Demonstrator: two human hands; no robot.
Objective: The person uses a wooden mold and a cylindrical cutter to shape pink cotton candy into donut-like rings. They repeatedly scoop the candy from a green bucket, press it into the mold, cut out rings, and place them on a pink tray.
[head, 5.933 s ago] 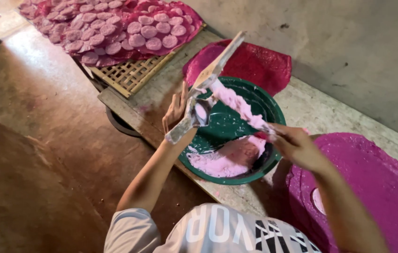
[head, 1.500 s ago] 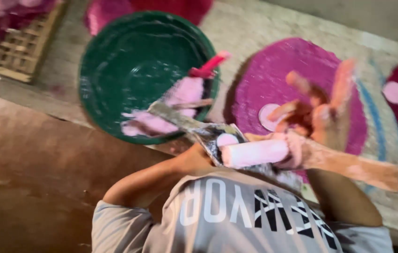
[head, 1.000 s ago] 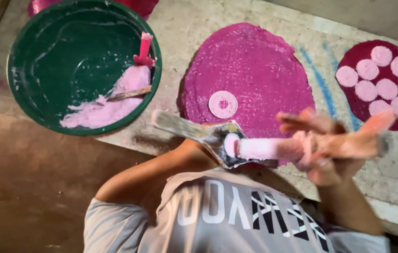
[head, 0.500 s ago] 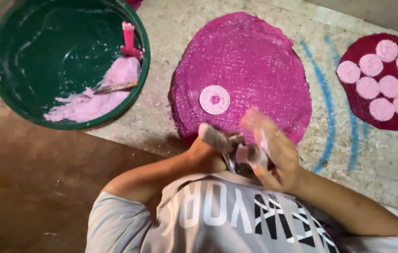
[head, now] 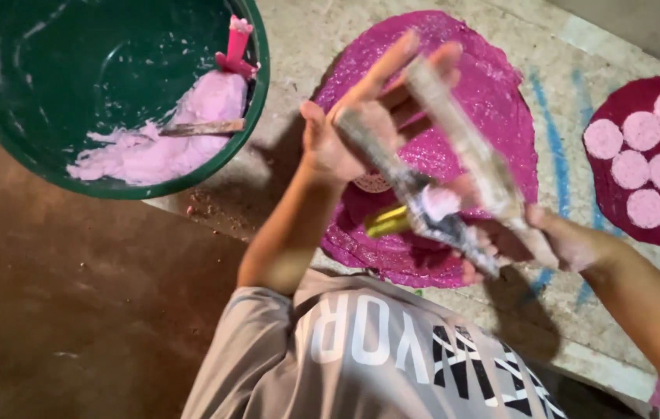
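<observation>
My left hand (head: 349,128) is raised over a round magenta mat (head: 493,85), fingers stretched out, with a flat grey scraper (head: 423,209) held against its palm. My right hand (head: 555,240) grips a long pale stick (head: 465,147) that crosses the scraper. A small lump of pink dough (head: 442,200) sits on the scraper where the two tools meet. Something yellow (head: 386,222) shows just below the scraper. A small pale disc (head: 372,184) lies on the mat, partly hidden by my left wrist.
A green basin (head: 4,147) at the upper left holds pink dough (head: 190,116), a pink tool (head: 235,46) and a wooden stick (head: 202,128). A dark red mat (head: 617,206) at the right carries several pink discs. Blue lines (head: 551,140) mark the concrete; brown floor lies to the left.
The view has swung from the basin to the magenta mat. My hands, close together near my chest half a second ago, have risen and spread, with the scraper and stick now crossed.
</observation>
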